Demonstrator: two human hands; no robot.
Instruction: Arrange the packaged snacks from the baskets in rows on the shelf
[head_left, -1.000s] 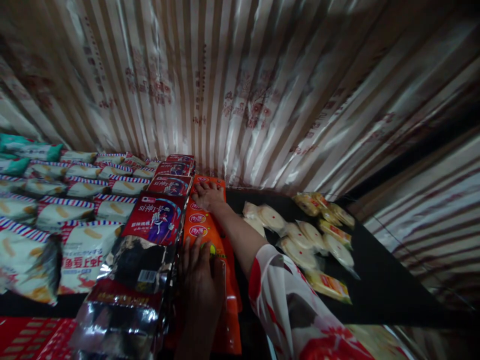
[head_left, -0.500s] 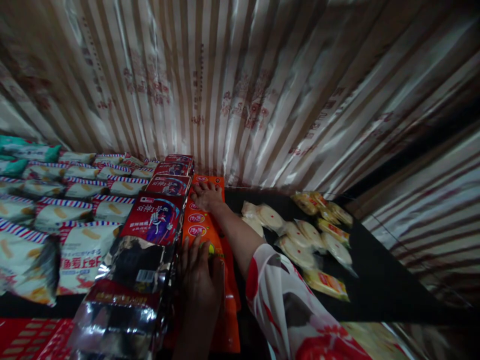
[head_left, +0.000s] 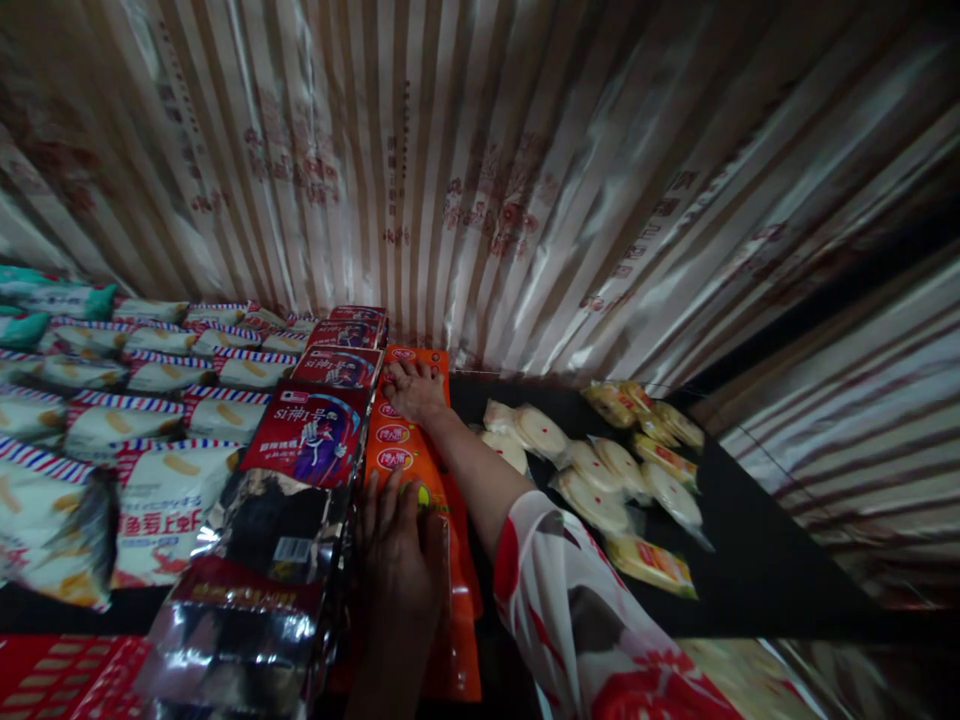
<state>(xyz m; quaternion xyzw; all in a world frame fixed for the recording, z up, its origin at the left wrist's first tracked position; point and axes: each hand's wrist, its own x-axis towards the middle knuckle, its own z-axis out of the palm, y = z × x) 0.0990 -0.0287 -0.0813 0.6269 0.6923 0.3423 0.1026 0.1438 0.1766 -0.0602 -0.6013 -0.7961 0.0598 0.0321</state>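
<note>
A person's right grip lies palm down with fingers spread on the far end of a row of orange packets, while the left grip, fingers stretched and slightly apart, lies over the nearer part; neither is closed around anything. The orange packets, beneath both grips and in plain sight between them, are bright, smooth and flat; they overlap lengthwise, white ovals with pinkish-red lettering running down the front, a yellow-green spot showing by the left grip's fingertips; their right-hand edges sit unevenly, and the near end catches a dull shine. Just left of both grips stand overlapping dark red packets, glossy and printed with a purple figure; farther left spread white packets with red-and-blue striped edges. Right of the right grip, beyond its floral sleeve, round pale pieces in clear wrapping lie on the black bench, with yellow packets beside them; beyond both grips hangs striped, shiny sheeting.
</note>
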